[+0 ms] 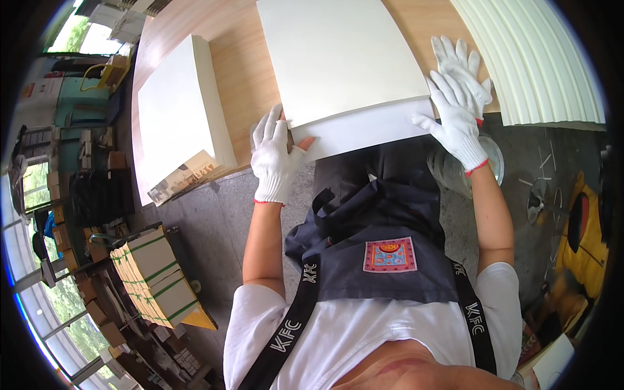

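Observation:
A stack of large white sheets lies on the wooden table before me, with a white band along its near side; whether that band is a jutting sheet or the stack's front face I cannot tell. My left hand, in a white knit glove with some bare fingertips, rests at the near left corner, fingers stretched along the side, thumb at the front. At the near right corner my gloved right hand has its fingers spread, thumb against the band. Just beyond it lies another white glove, partly covered by that hand.
A second thick stack with a printed picture on its near end stands at the left. Ridged white stacked material fills the right side. Bundles tied with green straps sit lower left; a round clear container is below the table's right edge.

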